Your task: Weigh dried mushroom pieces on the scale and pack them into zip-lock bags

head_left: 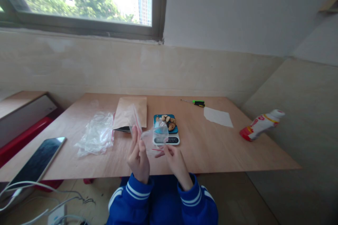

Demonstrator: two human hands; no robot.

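My left hand [138,158] is raised over the table's front, its fingers closed on clear plastic zip bag film [134,114] with a red strip. My right hand [174,160] pinches the red-edged rim of clear zip bag film [160,135]. Whether both hands hold one bag or two, I cannot tell. Behind the film stands a white kitchen scale [174,141] with a blue top, its display partly covered. Brown and cream pieces like dried mushrooms [170,122] lie heaped on it. A brown paper pouch [132,107] lies just beyond my left hand.
A pile of clear zip bags [97,133] lies to the left, near a phone [39,160] at the table edge with cables below. Farther right are a green-black screwdriver [198,103], a white paper sheet [218,117] and a red-white bottle [261,125]. A wall borders the wooden table [211,151].
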